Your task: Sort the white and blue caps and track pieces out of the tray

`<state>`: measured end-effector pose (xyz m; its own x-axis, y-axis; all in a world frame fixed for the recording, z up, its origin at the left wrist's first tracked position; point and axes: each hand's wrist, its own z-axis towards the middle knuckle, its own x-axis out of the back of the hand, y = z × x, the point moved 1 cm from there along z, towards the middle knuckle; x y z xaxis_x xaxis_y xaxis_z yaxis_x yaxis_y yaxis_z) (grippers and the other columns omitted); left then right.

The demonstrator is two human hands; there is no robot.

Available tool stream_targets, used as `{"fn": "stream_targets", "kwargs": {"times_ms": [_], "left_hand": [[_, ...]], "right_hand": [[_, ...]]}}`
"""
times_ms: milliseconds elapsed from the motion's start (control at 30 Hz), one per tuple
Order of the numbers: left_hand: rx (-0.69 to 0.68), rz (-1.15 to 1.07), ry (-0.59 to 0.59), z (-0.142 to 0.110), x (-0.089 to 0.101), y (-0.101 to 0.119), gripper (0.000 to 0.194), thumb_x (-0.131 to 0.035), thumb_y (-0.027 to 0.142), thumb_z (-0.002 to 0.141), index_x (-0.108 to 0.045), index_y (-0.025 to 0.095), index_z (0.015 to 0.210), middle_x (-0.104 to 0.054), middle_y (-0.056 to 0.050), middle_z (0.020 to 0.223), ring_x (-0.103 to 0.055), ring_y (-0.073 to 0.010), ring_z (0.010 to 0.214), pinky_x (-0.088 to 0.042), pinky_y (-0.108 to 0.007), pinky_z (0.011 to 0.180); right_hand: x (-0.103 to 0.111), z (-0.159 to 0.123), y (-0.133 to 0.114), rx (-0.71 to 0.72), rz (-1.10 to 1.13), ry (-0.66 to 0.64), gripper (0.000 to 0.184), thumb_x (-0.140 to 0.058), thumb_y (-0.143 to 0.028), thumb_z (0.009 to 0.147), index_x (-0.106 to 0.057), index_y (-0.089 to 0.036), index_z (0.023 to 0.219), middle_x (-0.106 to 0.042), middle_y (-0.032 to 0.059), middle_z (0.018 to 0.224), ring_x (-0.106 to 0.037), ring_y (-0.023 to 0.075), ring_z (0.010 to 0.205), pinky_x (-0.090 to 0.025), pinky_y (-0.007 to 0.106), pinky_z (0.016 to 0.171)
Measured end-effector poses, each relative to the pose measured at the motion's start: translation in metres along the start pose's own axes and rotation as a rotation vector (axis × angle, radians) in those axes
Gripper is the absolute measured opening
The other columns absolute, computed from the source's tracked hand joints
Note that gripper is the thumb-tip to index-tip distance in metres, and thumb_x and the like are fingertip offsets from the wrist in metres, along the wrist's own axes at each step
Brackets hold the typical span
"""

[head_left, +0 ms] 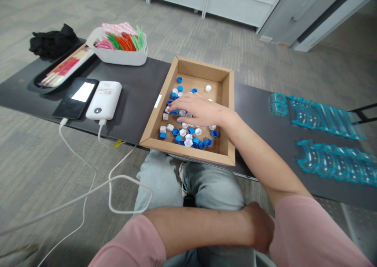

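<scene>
A shallow cardboard tray (228,113) sits on the dark table, holding several small blue and white hexagonal pieces (188,135). My right hand (198,109) reaches into the tray from the right, palm down, its fingers stretched over the pieces at the tray's left side. I cannot see whether anything sits under the fingers. My left forearm lies across my lap, and my left hand (260,227) is tucked against my right upper arm with its fingers curled out of sight.
A phone (75,98) and a white power bank (104,100) lie left of the tray, their cables hanging off the table's edge. A white basket of coloured packets (120,46), a black tray of sticks (63,68) and teal plastic strips (324,115) are also on the table.
</scene>
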<state>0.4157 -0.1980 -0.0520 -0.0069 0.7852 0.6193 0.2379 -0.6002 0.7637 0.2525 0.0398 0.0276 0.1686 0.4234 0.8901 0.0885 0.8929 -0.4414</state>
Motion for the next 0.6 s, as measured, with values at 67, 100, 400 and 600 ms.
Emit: {"fn": "stream_targets", "kwargs": {"times_ms": [67,100,400,600], "left_hand": [[-0.006,0.001,0.022,0.001,-0.002,0.0,0.034,-0.062,0.027,0.108,-0.095,0.022,0.102,-0.089,-0.024,0.149,-0.085,-0.0402,0.141,-0.065,-0.047,0.089],[-0.006,0.003,0.032,0.001,-0.003,0.0,0.033,-0.063,0.027,0.108,-0.094,0.021,0.1,-0.09,-0.024,0.147,-0.085,-0.0402,0.14,-0.065,-0.047,0.09],[0.001,-0.012,0.067,0.008,-0.008,-0.002,0.017,-0.077,0.026,0.095,-0.093,0.022,0.1,-0.091,-0.023,0.144,-0.088,-0.042,0.132,-0.062,-0.045,0.083],[0.034,0.007,0.045,0.001,-0.001,0.002,0.032,-0.078,0.022,0.092,-0.093,0.015,0.12,-0.091,-0.026,0.139,-0.089,-0.0399,0.13,-0.063,-0.043,0.084]], "right_hand": [[0.003,0.001,-0.002,-0.02,0.031,-0.015,0.019,-0.076,-0.033,0.115,-0.087,-0.031,0.13,-0.089,0.0084,0.139,-0.073,0.0334,0.136,-0.048,0.05,0.121],[0.004,0.002,-0.003,-0.025,0.046,-0.023,0.016,-0.075,-0.033,0.116,-0.087,-0.03,0.126,-0.089,0.008,0.135,-0.075,0.0324,0.131,-0.047,0.049,0.119],[0.013,-0.003,0.007,-0.062,0.033,0.044,0.017,-0.073,-0.032,0.115,-0.085,-0.03,0.127,-0.085,0.0081,0.133,-0.072,0.0329,0.127,-0.052,0.046,0.111],[0.025,-0.014,0.001,-0.122,0.143,-0.089,0.01,-0.085,-0.03,0.105,-0.083,-0.026,0.114,-0.082,0.0058,0.115,-0.074,0.0255,0.103,-0.058,0.039,0.096]]}}
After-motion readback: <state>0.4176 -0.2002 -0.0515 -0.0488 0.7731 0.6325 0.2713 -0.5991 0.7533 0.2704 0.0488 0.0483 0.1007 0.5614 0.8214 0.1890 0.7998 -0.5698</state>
